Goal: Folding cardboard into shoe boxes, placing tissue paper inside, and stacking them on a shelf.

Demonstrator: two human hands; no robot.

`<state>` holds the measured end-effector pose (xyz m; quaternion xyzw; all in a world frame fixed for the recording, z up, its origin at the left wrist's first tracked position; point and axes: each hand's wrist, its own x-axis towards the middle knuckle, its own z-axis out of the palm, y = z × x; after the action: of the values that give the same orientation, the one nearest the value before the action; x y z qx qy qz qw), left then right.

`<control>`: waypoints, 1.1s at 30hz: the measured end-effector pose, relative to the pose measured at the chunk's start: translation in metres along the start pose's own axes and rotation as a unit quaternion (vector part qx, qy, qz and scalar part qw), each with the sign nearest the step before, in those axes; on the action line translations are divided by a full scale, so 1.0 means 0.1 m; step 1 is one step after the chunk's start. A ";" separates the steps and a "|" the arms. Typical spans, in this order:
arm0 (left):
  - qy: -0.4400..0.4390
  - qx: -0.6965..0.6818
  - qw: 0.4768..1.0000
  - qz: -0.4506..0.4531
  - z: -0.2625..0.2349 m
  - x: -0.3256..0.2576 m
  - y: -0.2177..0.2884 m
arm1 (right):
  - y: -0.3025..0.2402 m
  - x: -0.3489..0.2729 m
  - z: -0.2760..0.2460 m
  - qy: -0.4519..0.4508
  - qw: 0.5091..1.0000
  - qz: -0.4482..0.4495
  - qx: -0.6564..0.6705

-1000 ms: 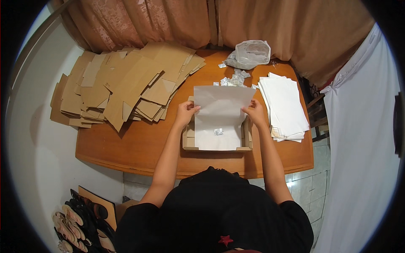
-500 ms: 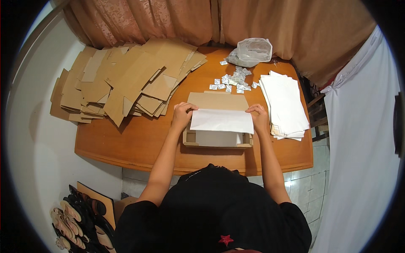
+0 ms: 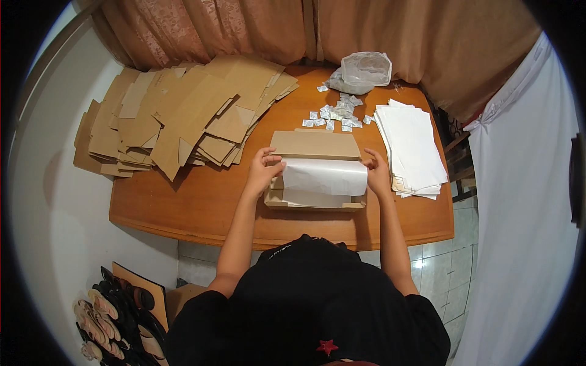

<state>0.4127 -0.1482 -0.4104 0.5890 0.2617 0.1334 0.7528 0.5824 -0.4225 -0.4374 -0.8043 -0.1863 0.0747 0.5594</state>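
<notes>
A white sheet of paper [image 3: 326, 178] lies in an open cardboard box [image 3: 284, 204] at the table's front, its upper part curving across the opening. The box's flap [image 3: 314, 144] stands out on the far side. My left hand [image 3: 264, 171] is at the box's left wall, fingers loosely apart, thumb by the sheet's left edge. At the opposite end, my right hand [image 3: 377, 171] has its fingers spread, their tips close to the sheet's right edge. Neither hand visibly grips the paper, though light contact at its edges cannot be ruled out.
Flattened cardboard pieces [image 3: 183, 116] are heaped at the left of the wooden table [image 3: 183, 210]. Small white sachets [image 3: 342, 110] lie beyond the box, before a clear plastic bag [image 3: 366, 70]. White paper sheets [image 3: 412, 146] are stacked on the right. Footwear [image 3: 116, 317] stands at lower left.
The raised sheet has come down into the box and now covers more of its inside. My fingers have loosened from its far corners; both hands remain beside the box.
</notes>
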 end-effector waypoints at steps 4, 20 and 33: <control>0.010 0.069 0.995 0.068 0.01 -0.03 -0.05 | -0.03 0.03 -0.13 -0.061 0.992 0.090 0.070; 0.045 0.254 0.945 0.202 0.03 -0.25 -0.09 | -0.10 -0.33 0.03 0.007 0.999 -0.014 0.049; 0.012 0.363 0.910 0.199 -0.06 -0.50 0.01 | -0.32 -0.39 -0.10 -0.041 0.983 -0.023 -0.175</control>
<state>0.3676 -0.1684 -0.3988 0.8599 0.1785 0.1834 0.4417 0.5429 -0.4368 -0.4077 -0.8816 -0.2375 0.0606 0.4034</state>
